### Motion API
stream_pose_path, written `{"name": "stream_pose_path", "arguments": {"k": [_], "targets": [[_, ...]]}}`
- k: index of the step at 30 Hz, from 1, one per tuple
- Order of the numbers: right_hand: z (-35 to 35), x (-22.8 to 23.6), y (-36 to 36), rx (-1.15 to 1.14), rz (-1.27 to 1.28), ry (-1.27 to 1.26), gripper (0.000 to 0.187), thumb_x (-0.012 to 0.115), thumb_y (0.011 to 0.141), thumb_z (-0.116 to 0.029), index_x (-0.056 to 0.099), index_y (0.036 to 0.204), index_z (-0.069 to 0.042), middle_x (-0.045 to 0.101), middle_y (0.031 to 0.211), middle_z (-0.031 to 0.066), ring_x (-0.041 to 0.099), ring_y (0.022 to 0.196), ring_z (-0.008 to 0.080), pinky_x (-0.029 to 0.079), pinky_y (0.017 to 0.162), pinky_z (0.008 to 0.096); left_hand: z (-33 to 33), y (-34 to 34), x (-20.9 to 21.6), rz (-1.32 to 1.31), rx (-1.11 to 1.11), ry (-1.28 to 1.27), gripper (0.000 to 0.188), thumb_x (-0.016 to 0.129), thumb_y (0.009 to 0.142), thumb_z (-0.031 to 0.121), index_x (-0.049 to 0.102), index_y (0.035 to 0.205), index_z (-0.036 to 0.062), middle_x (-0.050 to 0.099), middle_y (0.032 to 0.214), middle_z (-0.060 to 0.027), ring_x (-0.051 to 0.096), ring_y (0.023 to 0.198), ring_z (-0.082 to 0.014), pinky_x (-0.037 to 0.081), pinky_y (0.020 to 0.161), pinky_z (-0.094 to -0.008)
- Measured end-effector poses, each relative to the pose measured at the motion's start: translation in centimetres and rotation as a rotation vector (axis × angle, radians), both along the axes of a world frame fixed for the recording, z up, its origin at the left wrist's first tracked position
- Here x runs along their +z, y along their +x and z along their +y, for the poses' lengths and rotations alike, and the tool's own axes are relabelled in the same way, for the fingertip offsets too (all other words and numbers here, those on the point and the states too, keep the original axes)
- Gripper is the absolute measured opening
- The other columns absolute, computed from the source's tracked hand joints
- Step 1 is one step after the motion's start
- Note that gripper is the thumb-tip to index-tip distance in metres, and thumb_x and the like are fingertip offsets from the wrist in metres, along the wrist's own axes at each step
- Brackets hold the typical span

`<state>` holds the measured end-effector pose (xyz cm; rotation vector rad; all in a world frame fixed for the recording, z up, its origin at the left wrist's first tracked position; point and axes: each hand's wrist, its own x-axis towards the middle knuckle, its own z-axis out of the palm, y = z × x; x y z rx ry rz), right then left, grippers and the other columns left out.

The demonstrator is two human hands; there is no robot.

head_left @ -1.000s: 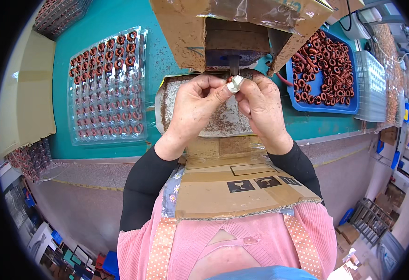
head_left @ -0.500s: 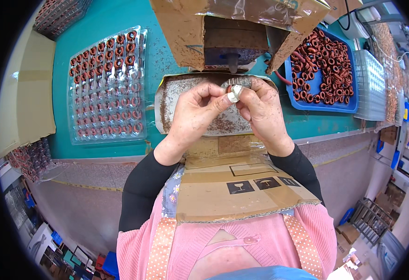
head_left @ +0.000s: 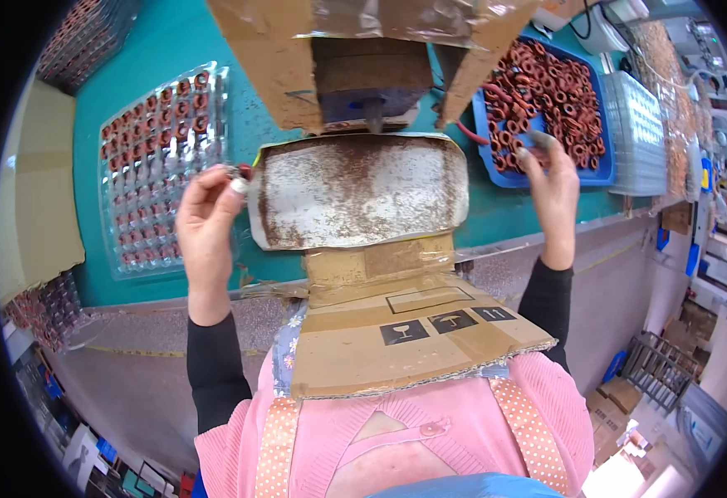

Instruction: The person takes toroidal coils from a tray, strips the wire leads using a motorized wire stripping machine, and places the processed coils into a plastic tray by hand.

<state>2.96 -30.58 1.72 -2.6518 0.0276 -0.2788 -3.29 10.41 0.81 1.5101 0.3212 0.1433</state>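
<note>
My left hand [head_left: 204,232] pinches a small reddish-brown wire-wound ring coil [head_left: 244,171] between thumb and fingertips, beside the right edge of the clear plastic tray. White tape wraps the thumb tip. My right hand [head_left: 556,195] reaches over the near side of the blue tray [head_left: 479,124], thumb and fingers apart above a heap of similar ring coils [head_left: 575,108]. Its fingertips look dark and blurred, and whether they touch a coil is unclear. The clear tray [head_left: 220,149] holds rows of ring coils.
Between my hands lies a shallow white tray [head_left: 363,195] strewn with brown debris. A cardboard hood [head_left: 264,66] with a dark nozzle [head_left: 374,116] stands behind it. Stacked clear trays [head_left: 636,137] sit at the right; a cardboard box [head_left: 35,191] stands at the left.
My hands have parted from the middle. The left has moved left with the coil towards the clear tray; the right has moved right to the blue tray.
</note>
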Motion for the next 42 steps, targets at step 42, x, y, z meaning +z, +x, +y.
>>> {"name": "stream_pose_path", "arguments": {"k": [42], "targets": [[12.5,1.2,-3.0,0.437,0.492,0.832,0.032,0.06,0.079,-0.002,0.058,0.11,-0.002,0.067,0.1,0.0051,0.059,0.085,0.0101,0.043,0.069,0.024,-8.8,0.7,-1.2,0.246,-0.668,-0.203,0.019,0.068,0.084,0.013,0.063,0.097,-0.0001,0.064,0.088,-0.0023,0.058,0.081,-0.0059,0.048,0.072,-0.0226]]}}
